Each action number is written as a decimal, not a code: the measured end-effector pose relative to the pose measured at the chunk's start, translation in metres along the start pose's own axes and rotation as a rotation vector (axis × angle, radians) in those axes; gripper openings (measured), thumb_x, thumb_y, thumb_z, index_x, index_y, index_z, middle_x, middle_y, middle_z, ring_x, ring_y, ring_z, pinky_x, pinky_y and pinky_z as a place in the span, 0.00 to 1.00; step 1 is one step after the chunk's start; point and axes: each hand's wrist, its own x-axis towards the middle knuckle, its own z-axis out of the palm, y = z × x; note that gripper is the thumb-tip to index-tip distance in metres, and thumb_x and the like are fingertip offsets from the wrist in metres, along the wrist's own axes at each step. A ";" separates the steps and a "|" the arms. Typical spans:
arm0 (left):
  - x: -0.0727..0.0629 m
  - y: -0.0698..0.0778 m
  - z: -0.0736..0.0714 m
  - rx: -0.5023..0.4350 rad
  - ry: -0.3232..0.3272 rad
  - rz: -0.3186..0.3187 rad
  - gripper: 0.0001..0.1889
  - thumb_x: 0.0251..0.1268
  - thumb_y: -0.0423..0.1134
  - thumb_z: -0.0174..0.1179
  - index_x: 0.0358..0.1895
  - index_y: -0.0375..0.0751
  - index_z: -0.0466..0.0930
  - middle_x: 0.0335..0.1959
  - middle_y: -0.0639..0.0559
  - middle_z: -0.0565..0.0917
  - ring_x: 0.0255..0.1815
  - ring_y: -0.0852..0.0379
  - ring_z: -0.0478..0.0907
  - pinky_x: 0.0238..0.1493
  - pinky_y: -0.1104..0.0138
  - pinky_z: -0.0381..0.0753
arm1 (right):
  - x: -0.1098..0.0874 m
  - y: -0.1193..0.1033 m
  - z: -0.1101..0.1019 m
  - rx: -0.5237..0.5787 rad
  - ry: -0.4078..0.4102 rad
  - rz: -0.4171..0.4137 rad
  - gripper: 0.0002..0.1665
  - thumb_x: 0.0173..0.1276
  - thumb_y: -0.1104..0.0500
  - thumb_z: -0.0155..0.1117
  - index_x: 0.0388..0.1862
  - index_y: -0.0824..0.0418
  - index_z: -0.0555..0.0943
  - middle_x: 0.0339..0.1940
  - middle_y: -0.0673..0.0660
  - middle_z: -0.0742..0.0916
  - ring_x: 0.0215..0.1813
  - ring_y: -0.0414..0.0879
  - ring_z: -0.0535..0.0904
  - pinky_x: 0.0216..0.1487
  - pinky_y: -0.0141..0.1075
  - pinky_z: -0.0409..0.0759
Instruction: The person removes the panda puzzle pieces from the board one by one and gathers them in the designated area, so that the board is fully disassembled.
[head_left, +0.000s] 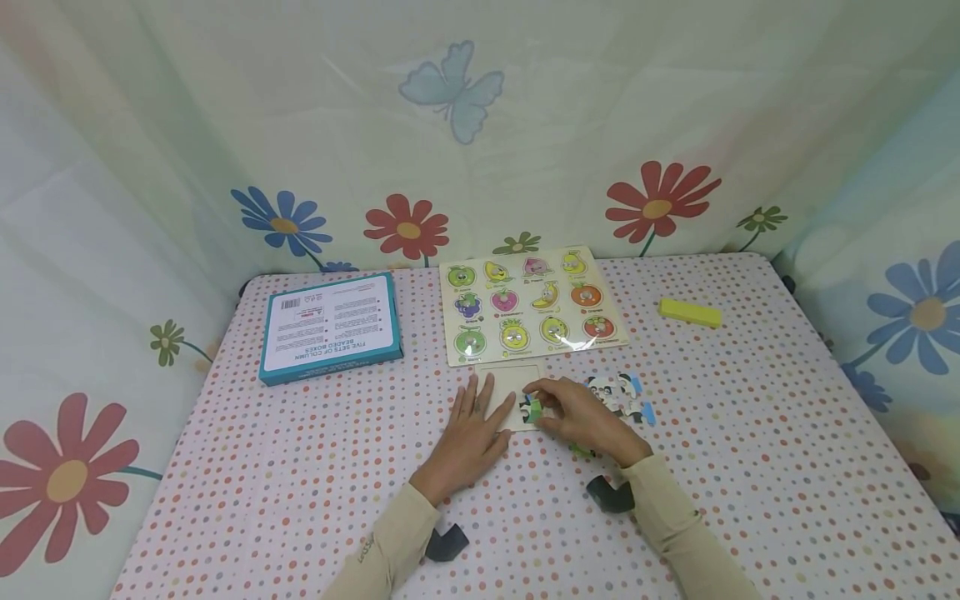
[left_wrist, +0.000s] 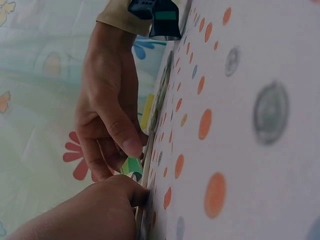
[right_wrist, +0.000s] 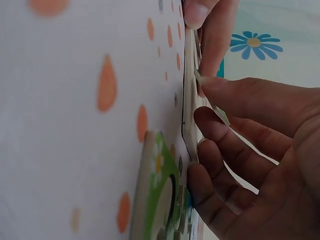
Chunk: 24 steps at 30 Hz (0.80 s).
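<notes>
A pale wooden puzzle tray [head_left: 504, 379] lies on the dotted cloth. My left hand [head_left: 461, 446] rests on its left side with fingers spread and fairly straight. At the tray's right side, my right hand [head_left: 581, 417] pinches a green, black and white jigsaw puzzle piece [head_left: 532, 408] between thumb and fingers. In the right wrist view that puzzle piece [right_wrist: 218, 111] is tilted over the tray [right_wrist: 188, 95]. Panda puzzle pieces [head_left: 617, 395] lie right of the tray, partly behind my right hand. A green puzzle piece [head_left: 582, 451] shows below that hand.
Behind the tray lies a fruit puzzle board [head_left: 487, 329] with several knobbed pieces. A teal and white box [head_left: 330, 327] is at the back left. On the right sits a yellow block [head_left: 690, 313]. Patterned curtains surround the table's back and sides.
</notes>
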 end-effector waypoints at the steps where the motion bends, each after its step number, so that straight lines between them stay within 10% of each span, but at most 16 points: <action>1: 0.000 0.000 0.000 0.000 0.001 0.001 0.28 0.76 0.51 0.41 0.75 0.52 0.55 0.78 0.43 0.40 0.78 0.43 0.29 0.75 0.51 0.33 | 0.000 0.000 0.000 -0.003 -0.001 -0.003 0.28 0.56 0.67 0.72 0.58 0.62 0.77 0.40 0.49 0.81 0.43 0.42 0.75 0.48 0.42 0.77; 24: 0.000 0.001 -0.001 0.004 0.001 0.009 0.27 0.76 0.50 0.41 0.75 0.51 0.56 0.78 0.41 0.40 0.78 0.42 0.29 0.75 0.49 0.34 | -0.004 0.006 -0.005 0.107 0.015 -0.052 0.26 0.60 0.63 0.70 0.59 0.58 0.78 0.38 0.49 0.84 0.40 0.40 0.79 0.45 0.39 0.79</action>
